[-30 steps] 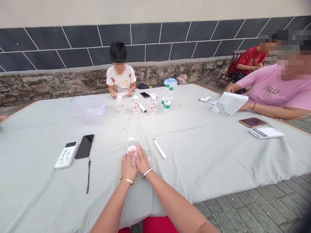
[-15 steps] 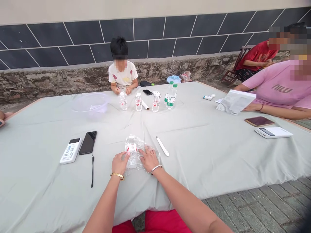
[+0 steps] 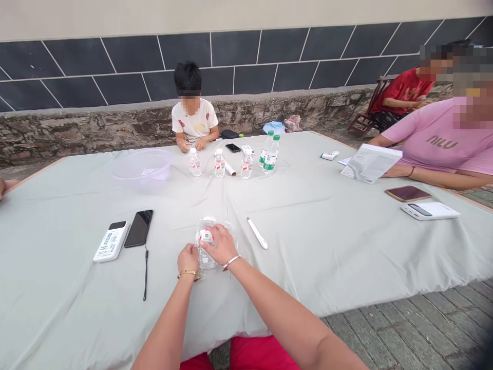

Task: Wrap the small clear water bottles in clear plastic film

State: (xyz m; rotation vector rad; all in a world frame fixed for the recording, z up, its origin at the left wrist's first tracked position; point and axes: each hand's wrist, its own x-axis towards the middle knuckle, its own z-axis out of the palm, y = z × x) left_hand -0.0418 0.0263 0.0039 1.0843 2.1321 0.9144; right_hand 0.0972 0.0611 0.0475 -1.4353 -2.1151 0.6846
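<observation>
A small clear water bottle [image 3: 208, 258] with a red and white label lies on the cloth-covered table in front of me, cap pointing away. Clear plastic film [image 3: 230, 227] lies around and beneath it. My right hand [image 3: 222, 246] reaches across the bottle from the right, its fingers curled over the label and the film. On the left side, my left hand [image 3: 188, 258] is closed in a pinch at the film's edge, close to the bottle. To the right of my hands rests a white pen-like utility knife [image 3: 257, 234].
Left of my hands lie a white power bank [image 3: 111, 241] and a black phone [image 3: 139, 228] with a strap. Farther off stand several bottles [image 3: 219, 163] and a clear basin [image 3: 142, 165]. A person in pink [image 3: 435, 133] holds a white box [image 3: 371, 163] at the right.
My right hand has moved left from the film onto the bottle, bringing the film's right side inward. My left hand's fingers have closed at the left edge.
</observation>
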